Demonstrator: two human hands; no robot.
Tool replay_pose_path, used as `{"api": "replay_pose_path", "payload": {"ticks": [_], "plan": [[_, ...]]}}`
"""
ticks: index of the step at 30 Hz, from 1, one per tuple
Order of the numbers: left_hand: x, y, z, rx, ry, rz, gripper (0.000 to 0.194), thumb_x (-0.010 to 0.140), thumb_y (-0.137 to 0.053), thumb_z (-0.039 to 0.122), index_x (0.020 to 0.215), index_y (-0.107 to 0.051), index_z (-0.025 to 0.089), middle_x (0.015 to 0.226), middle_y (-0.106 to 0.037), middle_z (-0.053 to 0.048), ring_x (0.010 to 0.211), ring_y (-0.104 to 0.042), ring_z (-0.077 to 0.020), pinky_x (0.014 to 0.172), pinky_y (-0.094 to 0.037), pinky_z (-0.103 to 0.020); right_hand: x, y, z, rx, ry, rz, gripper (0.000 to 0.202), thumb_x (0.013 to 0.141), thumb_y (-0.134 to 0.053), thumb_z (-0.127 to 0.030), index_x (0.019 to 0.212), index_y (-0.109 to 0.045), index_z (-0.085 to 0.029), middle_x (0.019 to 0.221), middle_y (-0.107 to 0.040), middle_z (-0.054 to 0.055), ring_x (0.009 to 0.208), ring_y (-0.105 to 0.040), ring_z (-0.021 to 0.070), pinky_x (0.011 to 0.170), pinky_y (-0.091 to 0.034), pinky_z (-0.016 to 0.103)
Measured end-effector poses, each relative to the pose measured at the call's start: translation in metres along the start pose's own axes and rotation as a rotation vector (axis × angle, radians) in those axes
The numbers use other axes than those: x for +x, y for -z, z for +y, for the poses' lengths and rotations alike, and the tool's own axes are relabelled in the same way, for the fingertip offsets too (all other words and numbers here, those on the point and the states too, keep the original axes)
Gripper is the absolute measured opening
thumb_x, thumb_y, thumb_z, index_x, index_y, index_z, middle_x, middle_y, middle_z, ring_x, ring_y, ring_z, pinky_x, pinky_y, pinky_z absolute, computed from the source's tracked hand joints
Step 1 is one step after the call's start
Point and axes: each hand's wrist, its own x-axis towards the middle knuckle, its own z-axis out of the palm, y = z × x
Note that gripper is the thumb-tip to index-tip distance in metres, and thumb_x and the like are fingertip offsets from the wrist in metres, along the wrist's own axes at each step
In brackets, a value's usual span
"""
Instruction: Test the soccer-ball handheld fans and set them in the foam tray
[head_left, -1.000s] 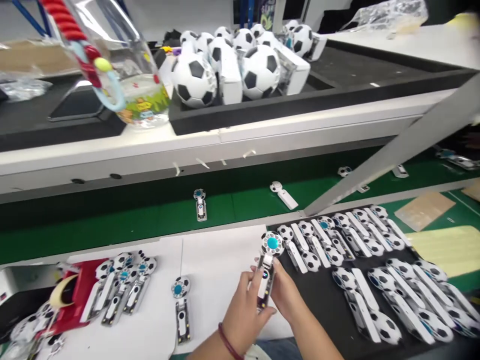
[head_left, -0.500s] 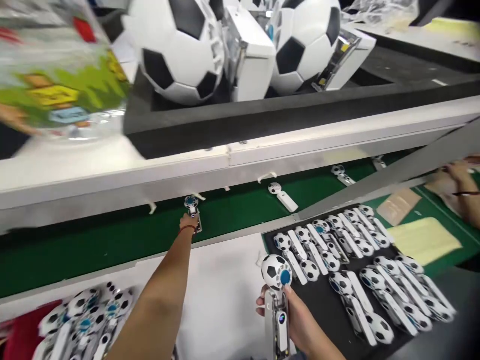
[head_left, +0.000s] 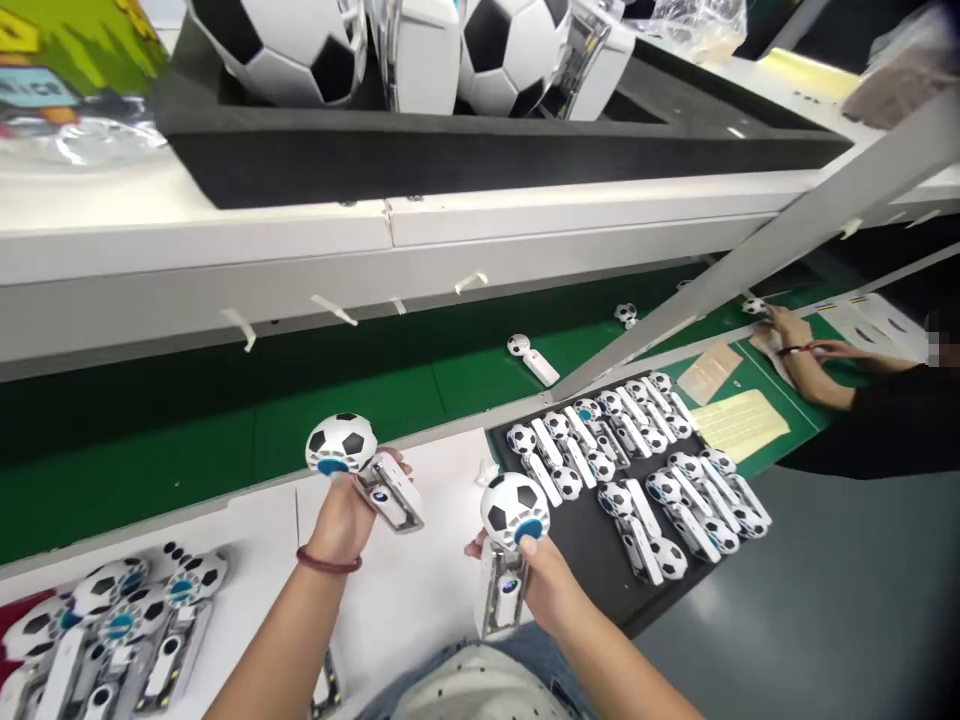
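My left hand (head_left: pixel 346 520), a dark red band at its wrist, is closed around a soccer-ball-headed device (head_left: pixel 343 440). Its black-and-white ball has a blue disc underneath, and the white body with a round lens angles down to the right. To the right, my right hand (head_left: pixel 553 578) grips a second soccer-ball-headed device (head_left: pixel 514 508) upright, thumb beside the blue disc and fingers behind the body. Its lower housing looks see-through around a dark lens. Both devices are held above the white work surface (head_left: pixel 420 620), apart from each other.
A black foam tray (head_left: pixel 577 570) at right carries rows of similar devices. More devices (head_left: pixel 124 620) lie piled at lower left. A green conveyor belt (head_left: pixel 405 370) runs behind, under a white shelf (head_left: pixel 285 235). A slanted grey post (head_left: pixel 750 260) crosses at right, near a co-worker's hands (head_left: pixel 795 335).
My left hand has lifted a device off the green belt and brought it back toward me. My right hand still holds its device. The view has shifted, showing more of the co-worker.
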Motion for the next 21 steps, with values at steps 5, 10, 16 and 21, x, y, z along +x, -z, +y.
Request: {"api": "replay_pose_path", "payload": {"ticks": [5, 10, 16, 21], "plan": [[-0.077, -0.012, 0.019, -0.162, 0.043, 0.077, 0.057, 0.055, -0.055, 0.069, 0.073, -0.057, 0.015, 0.057, -0.06, -0.005, 0.053, -0.056, -0.02, 0.051, -0.048, -0.031, -0.029, -0.012, 0.02, -0.086, 0.04, -0.055, 0.045, 0.061, -0.066, -0.052, 0.088, -0.06, -0.016, 0.075, -0.065, 0.005, 0.076, -0.06, 0.0226, 0.071, -0.043, 0.033], [-0.142, -0.004, -0.005, -0.101, 0.287, 0.189, 0.055, 0.062, -0.051, 0.068, 0.066, -0.058, 0.014, 0.054, -0.059, -0.005, 0.049, -0.054, -0.0163, 0.049, -0.046, -0.027, -0.064, -0.001, 0.046, -0.045, -0.094, -0.105, 0.04, 0.069, -0.061, -0.05, 0.091, -0.056, -0.017, 0.081, -0.062, 0.005, 0.076, -0.06, 0.0206, 0.069, -0.045, 0.032], [-0.21, 0.005, -0.044, -0.193, 0.416, -0.005, 0.064, 0.064, -0.069, 0.026, 0.121, -0.04, 0.031, 0.103, -0.06, -0.003, 0.087, -0.059, -0.0206, 0.075, -0.048, -0.033, -0.096, 0.012, 0.056, -0.077, -0.263, -0.231, 0.06, 0.07, -0.067, -0.021, 0.119, -0.034, -0.03, 0.104, -0.056, 0.003, 0.095, -0.058, 0.0227, 0.078, -0.046, 0.039], [-0.233, 0.0, -0.05, -0.224, 0.404, -0.024, 0.086, 0.066, -0.065, 0.022, 0.134, -0.014, 0.038, 0.114, -0.053, -0.006, 0.083, -0.06, -0.0207, 0.07, -0.048, -0.035, -0.107, 0.014, 0.058, -0.042, -0.256, -0.232, 0.063, 0.071, -0.065, -0.02, 0.119, -0.026, -0.034, 0.101, -0.055, 0.001, 0.088, -0.059, 0.021, 0.073, -0.048, 0.039]]}}
